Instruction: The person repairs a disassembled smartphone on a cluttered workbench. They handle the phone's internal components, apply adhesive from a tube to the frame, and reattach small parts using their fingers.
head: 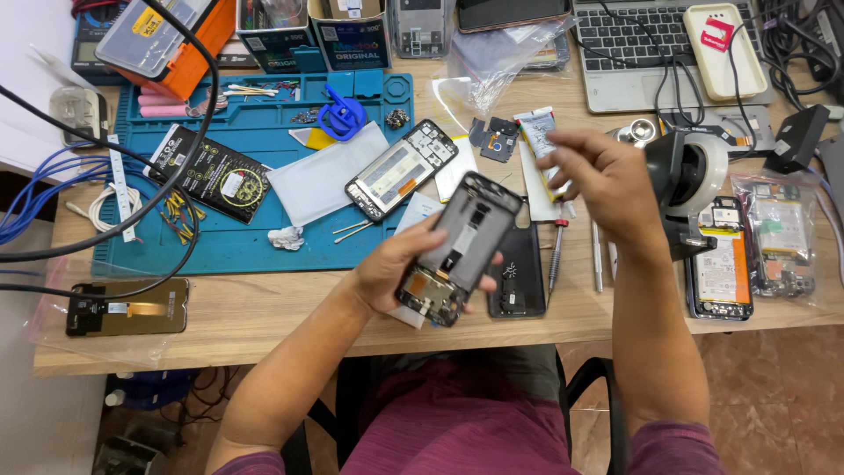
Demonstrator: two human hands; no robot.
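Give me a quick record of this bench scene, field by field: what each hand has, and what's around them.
left hand: holds an opened phone frame, tilted, above the desk edge
right hand: raised over the desk, gripping a small white battery-like part
under the hands: dark back cover, screwdriver
blue mat: second phone frame, white sheet, blue suction cup
surface: wooden desk
back right: laptop

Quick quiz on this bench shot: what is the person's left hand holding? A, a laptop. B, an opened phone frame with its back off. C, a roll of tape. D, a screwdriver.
B: the left hand grips an opened phone frame, inner parts exposed, above the desk edge.
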